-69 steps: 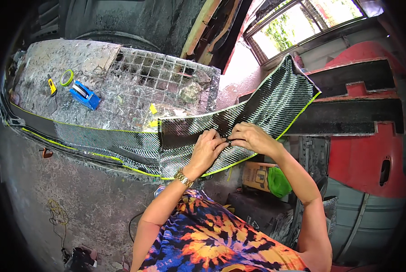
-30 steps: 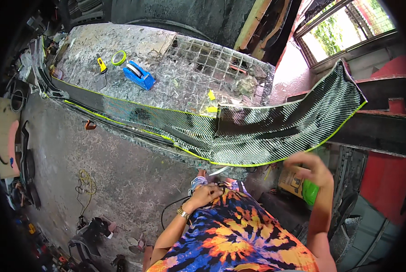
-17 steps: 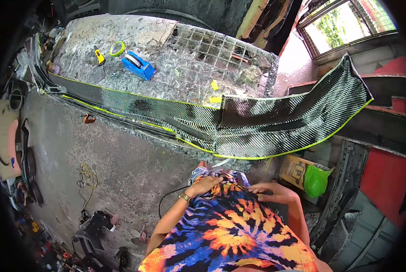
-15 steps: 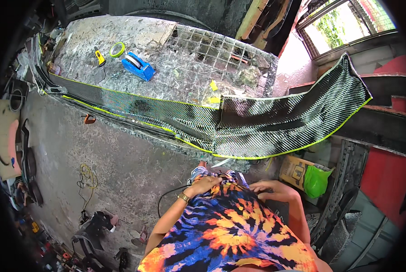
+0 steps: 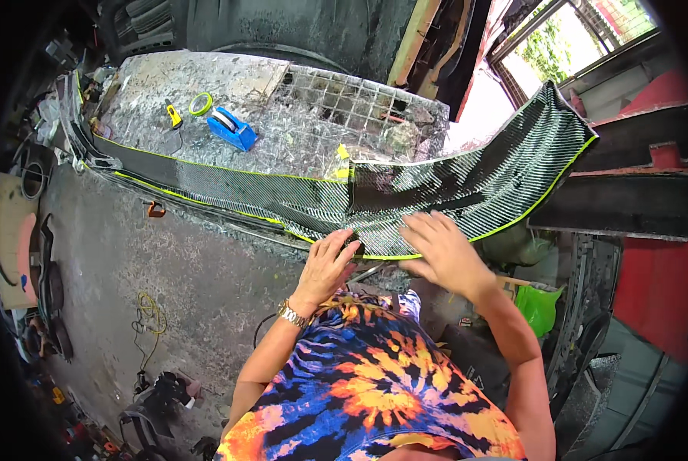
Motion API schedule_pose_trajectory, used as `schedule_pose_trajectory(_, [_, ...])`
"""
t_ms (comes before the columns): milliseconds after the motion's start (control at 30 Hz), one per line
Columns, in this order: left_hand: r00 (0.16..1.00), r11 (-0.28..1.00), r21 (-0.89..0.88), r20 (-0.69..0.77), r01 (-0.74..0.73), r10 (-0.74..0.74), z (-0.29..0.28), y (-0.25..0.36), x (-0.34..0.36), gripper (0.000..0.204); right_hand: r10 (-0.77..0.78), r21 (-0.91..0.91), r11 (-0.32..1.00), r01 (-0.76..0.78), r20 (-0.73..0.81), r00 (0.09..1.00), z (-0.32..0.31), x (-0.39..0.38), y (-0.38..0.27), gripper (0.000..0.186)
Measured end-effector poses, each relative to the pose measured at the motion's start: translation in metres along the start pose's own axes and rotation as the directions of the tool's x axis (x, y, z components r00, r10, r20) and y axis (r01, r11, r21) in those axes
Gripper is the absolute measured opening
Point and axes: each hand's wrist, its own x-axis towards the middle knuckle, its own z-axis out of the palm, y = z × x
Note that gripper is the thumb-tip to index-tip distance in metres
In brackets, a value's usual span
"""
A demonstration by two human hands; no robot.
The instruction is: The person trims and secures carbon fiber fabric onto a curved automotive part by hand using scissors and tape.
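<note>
A long panel covered in woven carbon fibre cloth (image 5: 413,192) lies along the near edge of the worktable (image 5: 282,146). Bright yellow-green tape (image 5: 505,228) runs along its edges, and its right end curves up and away from me. A seam crosses the cloth near the middle. Just left of that seam, my left hand (image 5: 326,270) is at the near edge with its fingers stretched out. My right hand (image 5: 448,257) reaches over the near edge to the right of the seam, fingers spread and slightly blurred. Neither hand grips anything; whether the fingertips press on the cloth I cannot tell.
On the table are a blue tape dispenser (image 5: 232,129), a yellow-green tape roll (image 5: 201,104) and a yellow utility knife (image 5: 173,114). An orange clamp (image 5: 156,209) hangs at the near edge. Wire mesh (image 5: 336,100) covers the far right. A green plastic bag (image 5: 538,309) sits low at right.
Both hands have risen from the front of my shirt and moved forward to the panel's near edge. The right hand has opened out. The view has shifted slightly.
</note>
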Motion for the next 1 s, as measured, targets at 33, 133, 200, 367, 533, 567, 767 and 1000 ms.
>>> schedule_pose_trajectory(33, [1.000,1.000,-0.004,-0.006,-0.005,0.005,0.004,-0.002,0.001,0.057,0.002,-0.008,1.000,-0.002,0.000,1.000,0.001,0.008,0.005,0.046])
schedule_pose_trajectory(133, [0.998,0.998,0.033,-0.041,-0.053,0.054,0.011,-0.005,0.006,0.049,0.047,-0.103,0.994,-0.041,0.057,0.997,0.009,0.024,0.022,0.054])
schedule_pose_trajectory(200, [0.997,1.000,-0.019,-0.079,-0.023,0.022,0.009,-0.005,0.008,0.035,0.106,-0.049,0.994,-0.100,0.153,0.982,0.006,0.030,0.031,0.054])
schedule_pose_trajectory(367, [0.979,0.980,-0.195,-0.188,0.035,-0.072,-0.003,-0.006,0.026,0.020,0.289,0.072,0.909,-0.411,0.601,0.745,-0.018,0.052,0.034,0.057])
schedule_pose_trajectory(533, [0.964,0.949,-0.314,-0.256,-0.011,-0.074,-0.001,-0.026,0.061,0.013,0.196,0.217,0.898,-0.382,0.581,0.790,-0.011,0.050,0.061,0.068])
schedule_pose_trajectory(567, [0.962,0.948,-0.320,-0.263,-0.009,-0.079,-0.002,-0.030,0.066,0.013,0.196,0.209,0.901,-0.380,0.585,0.787,-0.013,0.054,0.063,0.068])
schedule_pose_trajectory(767, [0.963,0.921,-0.389,-0.233,0.039,-0.139,-0.002,-0.040,0.072,0.010,0.262,0.154,0.856,-0.493,0.693,0.672,-0.023,0.067,0.061,0.081])
schedule_pose_trajectory(1000, [0.956,0.893,-0.442,-0.213,0.088,-0.200,-0.001,-0.037,0.062,0.010,0.292,0.148,0.831,-0.536,0.704,0.647,-0.015,0.067,0.072,0.087])
